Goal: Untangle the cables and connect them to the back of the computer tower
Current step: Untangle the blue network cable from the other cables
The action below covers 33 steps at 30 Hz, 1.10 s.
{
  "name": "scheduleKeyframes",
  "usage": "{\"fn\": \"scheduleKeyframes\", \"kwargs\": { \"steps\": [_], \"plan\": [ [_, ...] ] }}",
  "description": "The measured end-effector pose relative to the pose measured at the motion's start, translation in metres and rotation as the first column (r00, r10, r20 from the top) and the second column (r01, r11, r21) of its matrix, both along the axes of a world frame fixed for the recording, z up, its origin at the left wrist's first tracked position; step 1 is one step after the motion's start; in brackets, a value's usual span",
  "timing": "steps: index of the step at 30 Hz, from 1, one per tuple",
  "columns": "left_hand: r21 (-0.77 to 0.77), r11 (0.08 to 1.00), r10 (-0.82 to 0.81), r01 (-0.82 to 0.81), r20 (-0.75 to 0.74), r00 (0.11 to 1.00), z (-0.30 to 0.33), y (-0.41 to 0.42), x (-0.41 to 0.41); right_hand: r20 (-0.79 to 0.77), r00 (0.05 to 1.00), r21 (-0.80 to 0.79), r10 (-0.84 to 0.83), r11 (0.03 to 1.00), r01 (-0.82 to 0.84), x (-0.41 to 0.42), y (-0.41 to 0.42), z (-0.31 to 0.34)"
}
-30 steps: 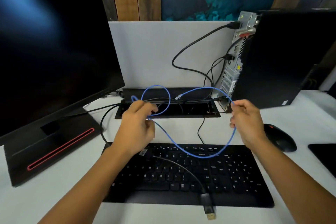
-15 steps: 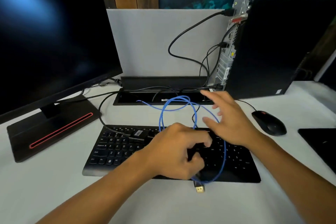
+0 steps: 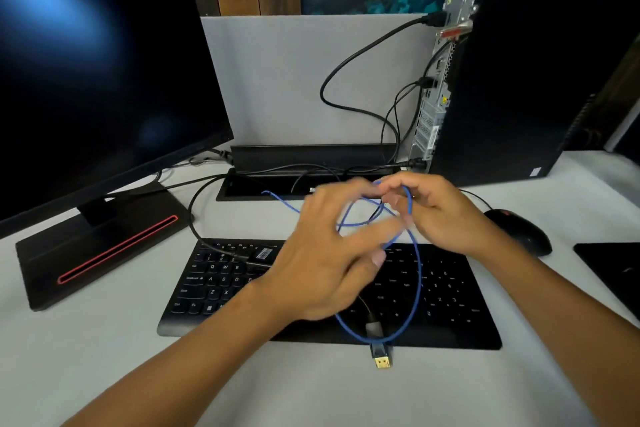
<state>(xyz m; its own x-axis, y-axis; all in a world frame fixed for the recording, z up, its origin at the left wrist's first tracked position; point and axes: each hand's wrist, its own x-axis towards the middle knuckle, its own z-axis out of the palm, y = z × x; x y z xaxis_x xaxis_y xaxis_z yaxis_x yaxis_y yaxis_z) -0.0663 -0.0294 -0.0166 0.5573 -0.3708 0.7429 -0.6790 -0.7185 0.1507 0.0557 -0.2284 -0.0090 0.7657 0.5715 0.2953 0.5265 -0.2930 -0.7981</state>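
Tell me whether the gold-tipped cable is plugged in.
Unplugged: its gold connector lies loose on the desk in front of the keyboard.

My two hands meet above the keyboard (image 3: 214, 284), the left hand (image 3: 322, 260) just left of the right hand (image 3: 440, 215). The cable (image 3: 417, 274) loops between and below them onto the keys. The tower (image 3: 540, 87) stands behind my right hand, the mouse (image 3: 519, 230) to its right, the monitor (image 3: 97, 80) far left of my left hand.
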Motion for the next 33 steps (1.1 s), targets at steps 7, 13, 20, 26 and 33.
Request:
{"fn": "scheduleKeyframes", "kwargs": {
  "steps": [7, 13, 20, 26, 33],
  "plan": [
    [-0.295, 0.818, 0.118, -0.494, -0.755, 0.645, 0.014, 0.023, 0.042, -0.085, 0.995, 0.086, 0.055, 0.995, -0.048, 0.001, 0.021, 0.007],
    [-0.832, 0.22, -0.622, -0.509, -0.521, 0.585, 0.022, 0.033, 0.067, -0.283, 0.95, 0.266, 0.135, 0.962, -0.058, 0.016, 0.032, 0.025],
    [-0.778, 0.466, -0.134, -0.42, -0.532, 0.836, 0.012, 0.052, 0.085, -0.162, 0.981, 0.269, -0.106, 0.952, 0.147, -0.001, 0.065, 0.043],
    [-0.721, 0.515, 0.089, -0.464, -0.493, 0.866, 0.009, 0.067, 0.084, 0.399, 0.905, -0.309, -0.146, 0.908, 0.283, -0.008, 0.103, 0.025],
    [-0.853, 0.272, -0.173, -0.445, -0.498, 0.85, 0.015, 0.065, 0.084, -0.308, 0.948, -0.175, -0.081, 0.984, 0.028, 0.012, 0.115, 0.017]
  ]
}}
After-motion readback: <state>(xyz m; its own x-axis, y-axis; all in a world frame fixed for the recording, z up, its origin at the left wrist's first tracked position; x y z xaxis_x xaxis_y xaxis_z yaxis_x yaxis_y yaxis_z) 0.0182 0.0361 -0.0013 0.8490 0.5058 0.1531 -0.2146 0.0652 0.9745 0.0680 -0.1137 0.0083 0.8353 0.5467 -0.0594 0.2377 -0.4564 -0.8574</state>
